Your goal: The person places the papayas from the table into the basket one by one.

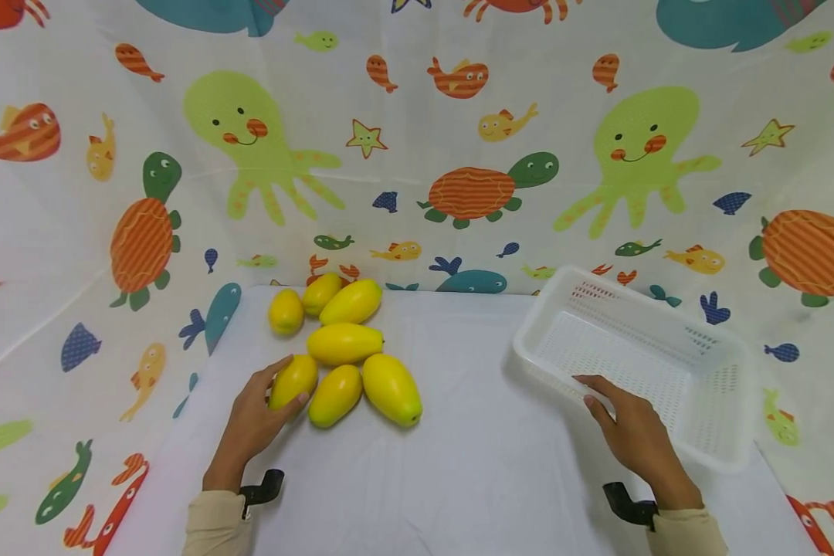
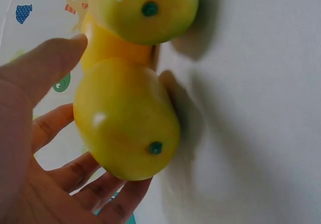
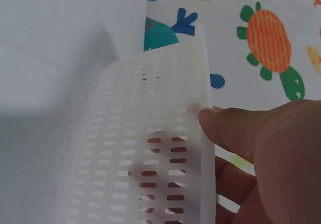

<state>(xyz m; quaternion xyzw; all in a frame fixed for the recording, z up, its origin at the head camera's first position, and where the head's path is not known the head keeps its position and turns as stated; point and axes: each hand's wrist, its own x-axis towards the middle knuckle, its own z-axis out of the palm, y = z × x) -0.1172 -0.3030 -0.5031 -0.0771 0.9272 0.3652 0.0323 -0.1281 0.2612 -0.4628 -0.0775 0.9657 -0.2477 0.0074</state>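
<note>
On the left of the white table lies a group of yellow fruits. My left hand (image 1: 255,417) is around the leftmost front one, a mango-like fruit (image 1: 294,381). In the left wrist view its fingers curve behind this fruit (image 2: 125,118), which has a green stem nub; their tips are hidden, and the thumb (image 2: 60,58) stands a little off its skin. To the right is a white perforated plastic basket (image 1: 726,347). My right hand (image 1: 635,432) grips its near rim, thumb (image 3: 225,123) at the edge and fingers showing through the holes of the wall (image 3: 125,148).
Beside the held fruit lie another rounded fruit (image 1: 335,396) and a large, longer one (image 1: 392,390) with a greenish tip. An elongated fruit (image 1: 345,344) and several more lie behind. A cloth (image 1: 396,170) printed with sea animals hangs at the back and along the sides.
</note>
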